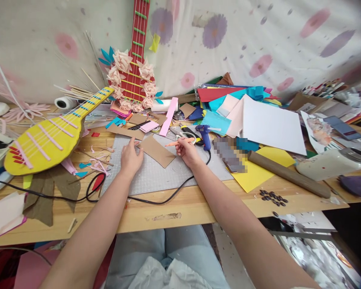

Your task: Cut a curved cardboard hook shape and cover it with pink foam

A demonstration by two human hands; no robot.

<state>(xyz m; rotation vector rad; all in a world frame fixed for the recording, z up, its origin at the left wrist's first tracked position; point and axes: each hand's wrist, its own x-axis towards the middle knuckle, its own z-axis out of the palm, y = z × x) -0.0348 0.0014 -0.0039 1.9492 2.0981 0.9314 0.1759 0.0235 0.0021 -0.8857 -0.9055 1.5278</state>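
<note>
At far left, a yellow model lute (42, 144) with pink cross-strips lies tilted, its neck rising toward a red model guitar (129, 86) trimmed with pale paper petals. The guitar's neck runs out of view at the top.

The left hand (131, 156) rests on the grey cutting mat (156, 180), fingers loosely spread, thumb at the left end of a brown cardboard piece (158, 151). Whether the thumb presses on the cardboard or merely lies alongside cannot be determined. The cardboard lies aslant on the mat, between the hands.

The right hand (187, 152) pinches an orange pen (174, 143), its point directed left above the cardboard. Contact between tip and surface cannot be confirmed; no mark is legible. In this inspector's judgement, the step in hand is marking the cardboard; a clean stroke would call for the left hand to hold the piece steady and the tip to be lowered squarely.

Beyond the right hand, white-handled scissors are partly hidden. A blue glue gun (205, 136) lies just to the right; the black cable (171, 200) passes beneath the right forearm. Further right, a dark, phone-shaped object (228, 154) is pixelated and unidentifiable.
</note>
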